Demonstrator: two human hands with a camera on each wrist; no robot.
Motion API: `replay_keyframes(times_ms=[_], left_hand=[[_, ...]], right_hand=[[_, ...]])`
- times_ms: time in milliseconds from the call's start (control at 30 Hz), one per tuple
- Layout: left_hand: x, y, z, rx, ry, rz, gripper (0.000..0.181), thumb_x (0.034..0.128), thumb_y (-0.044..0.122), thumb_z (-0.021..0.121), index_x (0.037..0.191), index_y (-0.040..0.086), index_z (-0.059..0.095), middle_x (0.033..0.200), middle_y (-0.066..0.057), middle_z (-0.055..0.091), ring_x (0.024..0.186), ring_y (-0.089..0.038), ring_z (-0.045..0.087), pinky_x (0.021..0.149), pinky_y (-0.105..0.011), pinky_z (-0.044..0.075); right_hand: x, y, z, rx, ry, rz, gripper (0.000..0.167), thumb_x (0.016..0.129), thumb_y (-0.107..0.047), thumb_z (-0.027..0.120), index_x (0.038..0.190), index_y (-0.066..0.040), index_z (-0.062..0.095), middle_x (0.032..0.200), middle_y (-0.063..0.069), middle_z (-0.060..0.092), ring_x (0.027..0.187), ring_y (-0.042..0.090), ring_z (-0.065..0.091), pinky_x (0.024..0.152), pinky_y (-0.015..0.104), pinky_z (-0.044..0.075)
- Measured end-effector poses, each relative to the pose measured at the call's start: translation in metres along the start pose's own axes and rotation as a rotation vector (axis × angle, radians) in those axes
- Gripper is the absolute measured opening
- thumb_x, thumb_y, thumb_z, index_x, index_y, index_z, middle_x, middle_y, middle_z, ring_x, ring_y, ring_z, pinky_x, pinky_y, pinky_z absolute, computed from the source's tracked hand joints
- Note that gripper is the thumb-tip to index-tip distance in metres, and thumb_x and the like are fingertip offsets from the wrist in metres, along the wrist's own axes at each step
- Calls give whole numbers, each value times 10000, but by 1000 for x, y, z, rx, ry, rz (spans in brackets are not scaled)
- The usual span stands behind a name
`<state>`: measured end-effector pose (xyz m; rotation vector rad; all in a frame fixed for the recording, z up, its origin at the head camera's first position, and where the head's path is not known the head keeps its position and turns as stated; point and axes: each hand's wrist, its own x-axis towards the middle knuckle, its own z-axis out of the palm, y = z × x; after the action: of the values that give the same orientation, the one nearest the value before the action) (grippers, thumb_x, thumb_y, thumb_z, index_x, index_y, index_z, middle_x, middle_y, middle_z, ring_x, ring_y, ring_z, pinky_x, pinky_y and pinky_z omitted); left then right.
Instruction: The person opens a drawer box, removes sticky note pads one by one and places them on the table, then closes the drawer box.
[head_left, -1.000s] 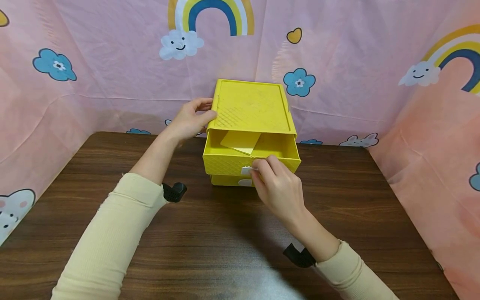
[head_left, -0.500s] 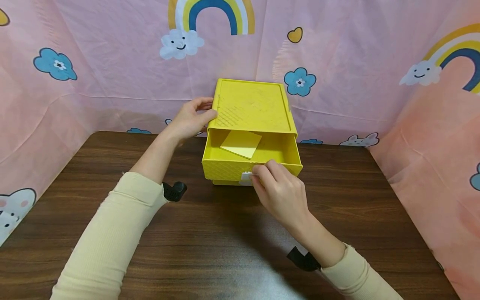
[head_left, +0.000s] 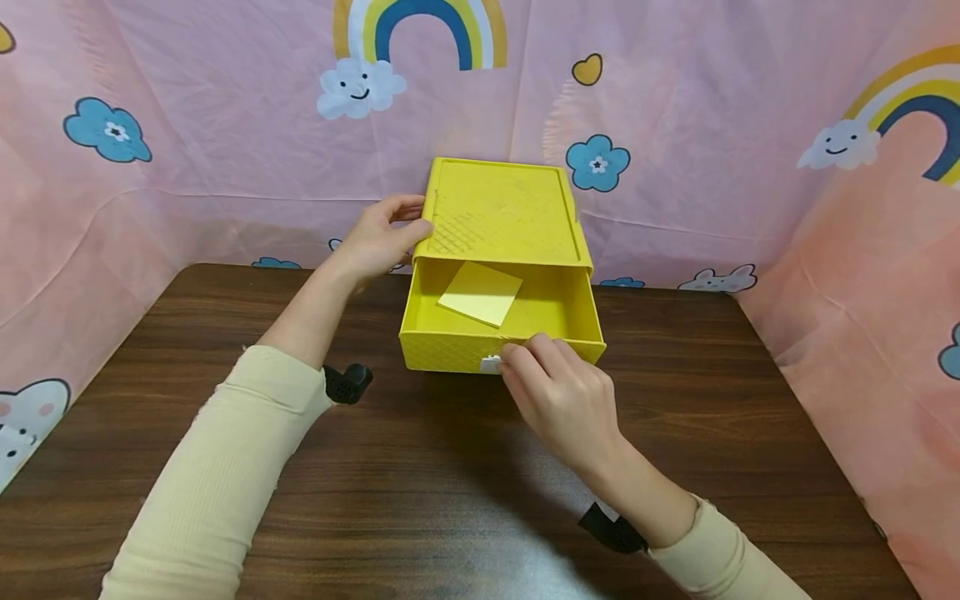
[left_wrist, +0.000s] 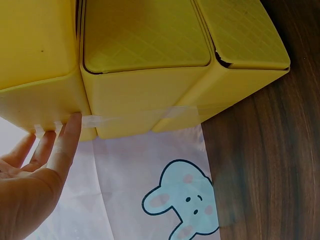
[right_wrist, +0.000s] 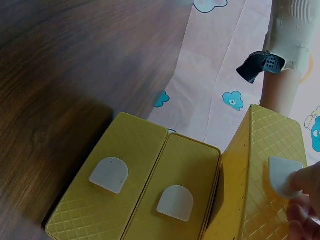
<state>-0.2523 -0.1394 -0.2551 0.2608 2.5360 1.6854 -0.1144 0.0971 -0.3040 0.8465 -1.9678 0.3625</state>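
Right hand (head_left: 566, 396) is pinching the white tab (head_left: 491, 364) on the top drawer (head_left: 551, 315); right wrist view is showing thumb and fingers narrow on it. Left hand (head_left: 378, 242) is resting against the left side of the yellow drawer unit (head_left: 506, 208), fingers fairly straight on the wall, thumb at the top edge, not wrapping anything.

Top drawer is standing well out over the counter (head_left: 337, 508), no prop visible under its front. Middle drawer (right_wrist: 195, 157) and bottom drawer (right_wrist: 107, 204) are sitting closed below. Pale notepad (head_left: 482, 293) is lying askew inside the top drawer, left of centre; neither hand is touching it.

Risks as I'm reading it:
- overtravel: not seeing any stop, so too long a pull could be bringing the drawer out of its slot, front dipping, notepad sliding forward
- tipping: weight is sitting forward and the unit is looking light; if the left hand is slipping, the unit could be following the pull
- racking: a sideways pull on the tab could be jamming the drawer
- tab: looking small, a hard tug could be popping it off
- stack: what looks like clear tape (left_wrist: 170, 112) is running across the side; if only that is tying the modules, the top one could be shifting
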Motion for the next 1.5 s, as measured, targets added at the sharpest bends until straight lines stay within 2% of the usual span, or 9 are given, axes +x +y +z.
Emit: replay_keyframes(times_ms=[433, 967, 1500], left_hand=[[-1, -1, 0, -1, 4, 14, 547, 926, 237, 492, 1427, 104, 319, 1390, -93, 394, 1089, -227, 517, 709, -270, 527], [-1, 0, 0, 10, 7, 5, 548, 932, 244, 492, 1433, 113, 311, 1401, -88, 386, 1121, -221, 506, 743, -293, 534], [-1, 0, 1, -51, -7, 11, 552, 926, 224, 498, 1428, 88, 311, 1395, -104, 382, 1139, -226, 501, 776, -289, 540]], right_hand=[[-4, -8, -10, 4, 36, -70, 179, 928, -163, 517, 816, -109, 646, 686, -16, 519, 497, 112, 409, 361, 159, 236], [-4, -12, -18, 14, 56, -99, 186, 928, -159, 526, 800, -103, 649, 678, -12, 527, 493, 106, 427, 350, 154, 251], [2, -26, -35, 24, 81, -129, 218, 924, -129, 518, 741, -92, 630, 633, -17, 503, 461, 92, 404, 357, 117, 237]])
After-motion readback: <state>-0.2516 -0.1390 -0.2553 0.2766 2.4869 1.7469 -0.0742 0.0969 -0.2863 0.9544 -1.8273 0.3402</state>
